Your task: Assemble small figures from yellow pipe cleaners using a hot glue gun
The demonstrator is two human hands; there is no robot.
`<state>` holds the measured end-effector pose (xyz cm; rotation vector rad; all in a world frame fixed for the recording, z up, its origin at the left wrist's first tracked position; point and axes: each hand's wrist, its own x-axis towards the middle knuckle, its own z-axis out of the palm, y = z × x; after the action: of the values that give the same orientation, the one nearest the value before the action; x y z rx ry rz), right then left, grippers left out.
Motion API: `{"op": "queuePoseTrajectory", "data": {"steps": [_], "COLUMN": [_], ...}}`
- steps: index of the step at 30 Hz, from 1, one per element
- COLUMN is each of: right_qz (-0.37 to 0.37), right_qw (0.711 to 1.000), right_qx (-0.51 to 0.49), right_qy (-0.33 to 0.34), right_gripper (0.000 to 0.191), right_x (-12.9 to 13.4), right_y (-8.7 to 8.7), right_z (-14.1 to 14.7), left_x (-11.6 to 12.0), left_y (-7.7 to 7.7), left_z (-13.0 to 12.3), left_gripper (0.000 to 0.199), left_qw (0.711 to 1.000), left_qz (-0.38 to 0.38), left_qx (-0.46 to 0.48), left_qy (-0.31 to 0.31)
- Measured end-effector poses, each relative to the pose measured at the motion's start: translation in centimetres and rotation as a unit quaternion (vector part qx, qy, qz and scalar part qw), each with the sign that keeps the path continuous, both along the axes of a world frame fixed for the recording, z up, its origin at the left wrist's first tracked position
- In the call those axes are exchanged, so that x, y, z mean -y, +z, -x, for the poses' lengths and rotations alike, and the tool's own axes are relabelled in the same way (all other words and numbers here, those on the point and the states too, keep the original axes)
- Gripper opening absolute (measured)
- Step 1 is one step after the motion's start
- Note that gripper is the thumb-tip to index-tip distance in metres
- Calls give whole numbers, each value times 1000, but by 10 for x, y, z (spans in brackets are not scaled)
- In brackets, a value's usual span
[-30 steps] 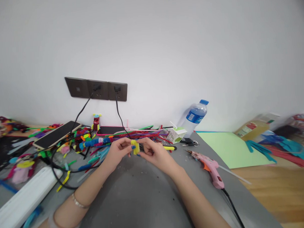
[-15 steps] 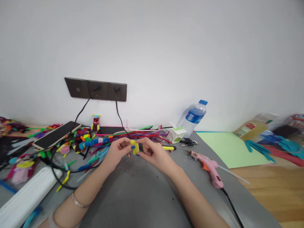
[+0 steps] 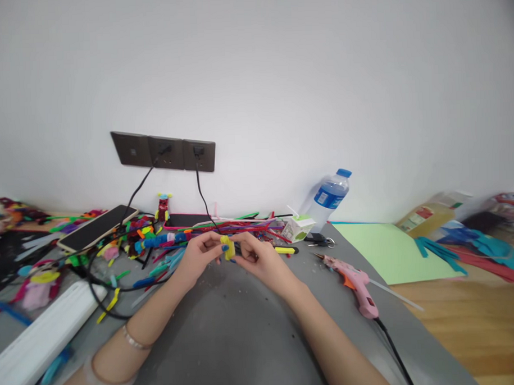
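Note:
A small yellow fuzzy piece, seemingly bent pipe cleaner (image 3: 229,248), is held between my two hands above the grey table (image 3: 228,339). My left hand (image 3: 203,251) pinches its left side between thumb and fingers. On the other side, my right hand (image 3: 254,253) has its fingers closed against the piece. Something dark shows by the right fingertips, too small to name. Behind the hands lie several colourful pipe cleaners (image 3: 241,225). A yellow and black cutter handle (image 3: 286,250) lies just right of my right hand.
A pink glue gun (image 3: 356,284) with its cord lies at the right. Against the wall lean a water bottle (image 3: 331,195) and, nearby, a drink carton (image 3: 299,228). Green paper (image 3: 394,249) covers the far right. Leftward are a phone (image 3: 97,227), black cables and a white bar (image 3: 47,340).
Hardly anything differs. Both hands keep the yellow piece in nearly the same place, and the view has shifted very slightly.

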<state>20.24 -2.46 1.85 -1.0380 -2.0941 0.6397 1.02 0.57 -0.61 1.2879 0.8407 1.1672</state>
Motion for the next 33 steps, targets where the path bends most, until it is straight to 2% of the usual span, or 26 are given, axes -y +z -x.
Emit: {"op": "queuePoseTrajectory", "data": {"steps": [19,33], "right_qz": [4,9], "right_qw": [1000,1000], "right_qx": [6,3], "right_qy": [-3,-4], "right_gripper": [28,27], "right_x": [-1,0], "right_y": [1,3], "right_z": [-1,0], "left_x": [1,1], "left_y": [1,2], "left_z": [-2,-2], "left_gripper": [38,40], "left_qw": [1000,1000], "left_qz": [13,13], "left_qx": [24,5], "left_qy": [-4,3]}}
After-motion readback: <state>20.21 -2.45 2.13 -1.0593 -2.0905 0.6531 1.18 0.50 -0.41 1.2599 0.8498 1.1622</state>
